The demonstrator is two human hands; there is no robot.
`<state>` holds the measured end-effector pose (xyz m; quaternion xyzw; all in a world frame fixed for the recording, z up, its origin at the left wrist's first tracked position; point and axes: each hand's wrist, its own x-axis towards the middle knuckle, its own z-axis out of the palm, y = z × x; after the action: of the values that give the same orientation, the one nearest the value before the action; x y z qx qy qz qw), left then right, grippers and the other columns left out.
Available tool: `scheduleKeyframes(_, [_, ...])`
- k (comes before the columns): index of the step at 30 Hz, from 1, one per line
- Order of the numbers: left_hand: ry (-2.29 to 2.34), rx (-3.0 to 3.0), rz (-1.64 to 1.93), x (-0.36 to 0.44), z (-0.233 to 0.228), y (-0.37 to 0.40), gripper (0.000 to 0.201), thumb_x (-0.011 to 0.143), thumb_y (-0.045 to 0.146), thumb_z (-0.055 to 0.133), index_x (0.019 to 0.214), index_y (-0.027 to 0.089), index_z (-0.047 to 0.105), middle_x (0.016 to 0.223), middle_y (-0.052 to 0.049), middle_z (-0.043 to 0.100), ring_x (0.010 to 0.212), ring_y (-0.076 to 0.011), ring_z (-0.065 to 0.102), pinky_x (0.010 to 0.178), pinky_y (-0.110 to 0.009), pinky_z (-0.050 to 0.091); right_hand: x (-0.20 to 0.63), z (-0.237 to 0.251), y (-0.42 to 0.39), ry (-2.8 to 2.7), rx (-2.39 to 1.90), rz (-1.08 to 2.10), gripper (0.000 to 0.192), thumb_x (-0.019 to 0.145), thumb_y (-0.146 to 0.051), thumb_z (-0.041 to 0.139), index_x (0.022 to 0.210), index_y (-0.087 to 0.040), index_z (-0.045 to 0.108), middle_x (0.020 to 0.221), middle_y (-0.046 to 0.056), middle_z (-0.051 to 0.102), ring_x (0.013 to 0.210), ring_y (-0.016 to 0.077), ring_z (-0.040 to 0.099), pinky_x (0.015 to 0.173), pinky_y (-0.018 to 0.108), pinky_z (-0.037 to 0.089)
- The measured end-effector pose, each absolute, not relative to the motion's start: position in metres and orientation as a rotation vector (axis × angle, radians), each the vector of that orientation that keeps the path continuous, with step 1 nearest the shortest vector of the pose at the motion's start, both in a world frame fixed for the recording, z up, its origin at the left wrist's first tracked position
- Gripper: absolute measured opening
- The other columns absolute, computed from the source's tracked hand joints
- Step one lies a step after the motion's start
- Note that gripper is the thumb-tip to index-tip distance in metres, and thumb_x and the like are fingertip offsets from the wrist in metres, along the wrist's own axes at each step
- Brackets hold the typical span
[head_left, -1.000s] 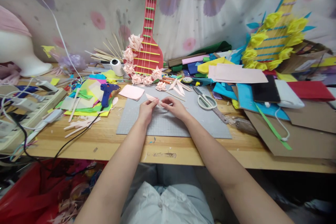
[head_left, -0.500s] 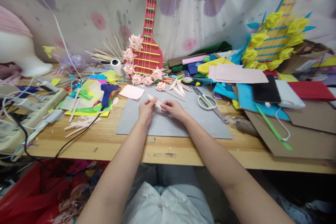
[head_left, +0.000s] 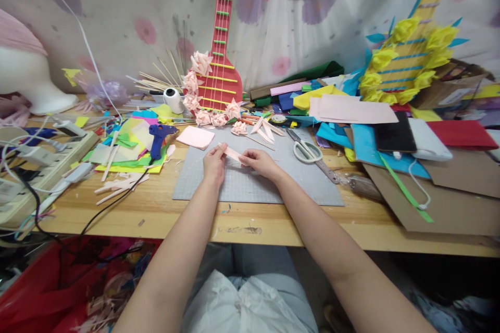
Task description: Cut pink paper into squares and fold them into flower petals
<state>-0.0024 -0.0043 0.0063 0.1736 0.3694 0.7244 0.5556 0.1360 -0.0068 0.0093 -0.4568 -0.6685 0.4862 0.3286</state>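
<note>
A narrow pale pink paper strip (head_left: 233, 154) stretches between my two hands, just above the grey cutting mat (head_left: 258, 187). My left hand (head_left: 214, 162) pinches one end of it, and my right hand (head_left: 255, 160) pinches the other. Fingers cover both ends of the strip. Left of the mat's top lies a stack of pink paper squares (head_left: 196, 137). Beyond my hands are folded pink paper pieces (head_left: 264, 129) and a pink paper flower (head_left: 239, 128). Scissors (head_left: 307, 151) rest on the mat's right side.
A red paper instrument (head_left: 221, 86) with pink flowers leans at the back. On the left are a blue glue gun (head_left: 159, 140), its black cord and a power strip (head_left: 50, 166). Cardboard (head_left: 422, 203), coloured paper and a phone (head_left: 396, 135) crowd the right.
My left hand has shifted slightly left, and more of the pink strip shows between my hands. My right hand stays nearly in place.
</note>
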Motion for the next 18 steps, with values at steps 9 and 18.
scheduleKeyframes(9, [0.885, 0.409, 1.755, -0.0057, 0.0003, 0.0002, 0.014, 0.050, 0.013, 0.072, 0.055, 0.013, 0.059, 0.062, 0.002, 0.059, 0.065, -0.0066, 0.054, 0.072, -0.022, 0.041, 0.1435, 0.0097, -0.0066, -1.781, -1.189, 1.322, 0.030, 0.069, -0.045, 0.055, 0.067, -0.015, 0.054, 0.057, -0.002, 0.053, 0.048, 0.0061, 0.039, 0.045, 0.020, 0.029])
scheduleKeyframes(18, [0.859, 0.611, 1.592, -0.0054, 0.0014, -0.0026, 0.028, 0.054, 0.028, 0.074, 0.073, 0.015, 0.059, 0.075, -0.001, 0.062, 0.074, -0.0106, 0.059, 0.075, -0.026, 0.043, 0.1456, 0.0084, -0.0055, -1.734, -1.218, 1.306, 0.031, 0.069, -0.047, 0.055, 0.068, -0.015, 0.054, 0.060, -0.001, 0.056, 0.049, 0.0068, 0.040, 0.046, 0.020, 0.030])
